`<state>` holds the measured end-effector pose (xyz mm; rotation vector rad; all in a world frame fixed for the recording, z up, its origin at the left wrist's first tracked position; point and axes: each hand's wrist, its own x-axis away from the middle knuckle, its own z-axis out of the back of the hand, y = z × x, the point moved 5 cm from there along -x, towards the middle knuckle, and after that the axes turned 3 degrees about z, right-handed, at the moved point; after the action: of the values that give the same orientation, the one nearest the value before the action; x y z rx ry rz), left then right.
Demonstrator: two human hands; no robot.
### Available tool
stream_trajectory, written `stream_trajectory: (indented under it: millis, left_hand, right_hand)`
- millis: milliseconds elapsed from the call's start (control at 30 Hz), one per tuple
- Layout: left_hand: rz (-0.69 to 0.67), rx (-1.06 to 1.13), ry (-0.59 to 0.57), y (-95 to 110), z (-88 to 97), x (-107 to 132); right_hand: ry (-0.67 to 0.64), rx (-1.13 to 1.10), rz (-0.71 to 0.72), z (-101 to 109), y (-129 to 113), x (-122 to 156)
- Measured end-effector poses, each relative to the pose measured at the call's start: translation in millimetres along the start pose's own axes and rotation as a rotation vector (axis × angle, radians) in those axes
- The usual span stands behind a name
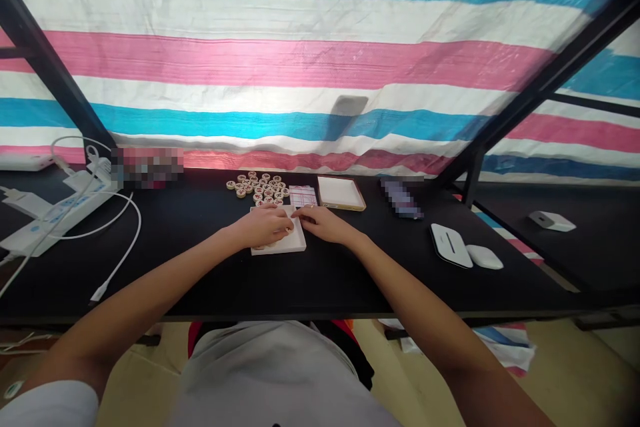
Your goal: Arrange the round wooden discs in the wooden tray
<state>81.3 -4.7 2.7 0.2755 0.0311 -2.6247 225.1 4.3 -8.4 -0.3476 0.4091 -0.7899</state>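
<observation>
A shallow white box [298,240] lies on the black table in front of me. My left hand [267,223] reaches over it, fingers bent, with a small round Chinese chess piece [289,230] at the fingertips. The hand hides much of the box's inside. My right hand [317,221] is closed at the box's right rim, its fingertips over the edge; its thumb is partly hidden. Just beyond the box, several round Chinese chess pieces [257,185] with dark and red characters lie in a loose group. A folded white sheet with red lines [303,195] rests beside them.
A box lid [341,192] lies open side up behind my right hand. To the right are a phone [401,199], a white flat device [451,245] and a white rounded case [484,257]. A power strip [65,203] with white cables [133,253] occupies the left side.
</observation>
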Motion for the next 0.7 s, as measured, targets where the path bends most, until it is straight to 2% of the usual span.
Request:
stream_trajectory:
  millis: [267,700]
  left_hand:
    - [0.087,-0.001,-0.093,-13.9,-2.2,0.9]
    - [0.117,0.067,-0.026,-25.7,2.9,10.2]
  right_hand:
    - [0.002,0.006,-0.014,-0.7,2.6,1.0]
    - [-0.001,0.004,-0.015,-1.3,3.7,0.6]
